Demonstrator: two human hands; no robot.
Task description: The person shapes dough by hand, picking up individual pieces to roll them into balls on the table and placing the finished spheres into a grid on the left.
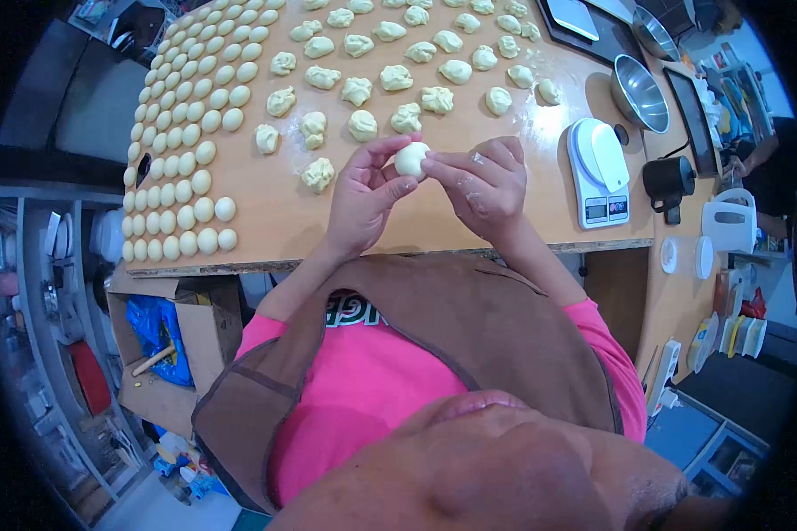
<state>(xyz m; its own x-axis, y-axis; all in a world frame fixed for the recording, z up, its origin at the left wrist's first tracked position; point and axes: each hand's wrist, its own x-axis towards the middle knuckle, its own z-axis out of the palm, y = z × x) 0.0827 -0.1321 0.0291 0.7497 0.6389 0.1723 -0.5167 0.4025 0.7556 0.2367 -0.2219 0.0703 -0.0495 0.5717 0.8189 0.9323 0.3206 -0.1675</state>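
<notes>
A smooth, round dough ball is held up near the table's front edge, between both hands. My left hand curls its fingers and thumb around the ball's left side. From the right, my right hand pinches at the ball with its fingertips; flour dusts its fingers. Beyond the hands lie rough, unshaped dough pieces, spread over the wooden table. The nearest one is a lumpy dough piece just left of my left hand. Rows of smooth dough balls fill the table's left side.
A white digital scale stands to the right, with a black mug beside it. Behind these are a steel bowl and dark trays. Below the table's left edge sits a cardboard box. Another person is partly visible at far right.
</notes>
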